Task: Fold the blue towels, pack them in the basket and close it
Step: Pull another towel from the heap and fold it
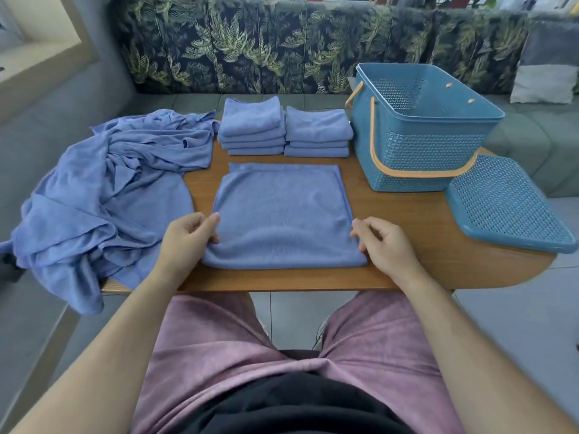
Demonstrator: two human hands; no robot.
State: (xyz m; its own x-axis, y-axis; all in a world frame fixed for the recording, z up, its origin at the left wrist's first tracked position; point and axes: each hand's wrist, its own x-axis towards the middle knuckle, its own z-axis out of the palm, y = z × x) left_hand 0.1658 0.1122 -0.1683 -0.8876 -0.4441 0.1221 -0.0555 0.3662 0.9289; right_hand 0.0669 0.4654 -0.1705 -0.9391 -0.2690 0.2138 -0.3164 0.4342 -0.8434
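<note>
Left hand [188,236], right hand [383,245] each pinch side of one flat towel [282,220] on bench [407,233]. Beyond hands: left stack [252,126], right stack [317,133]. Rightward: one open basket [416,145], one lid [507,208]. Leftward: one heap [109,189].

This looks like a home living room. A grey-green sofa [194,103] runs across the upper half of the frame, backed by dark leaf-print cushions [250,48], with a grey and white throw pillow [543,84] at the upper right. A low wooden table [407,220] stands in front of it on a pale tiled floor [517,308]. Household laundry lies on the table: stacked blue towels [283,130] beside a plastic basket [419,126].
</note>
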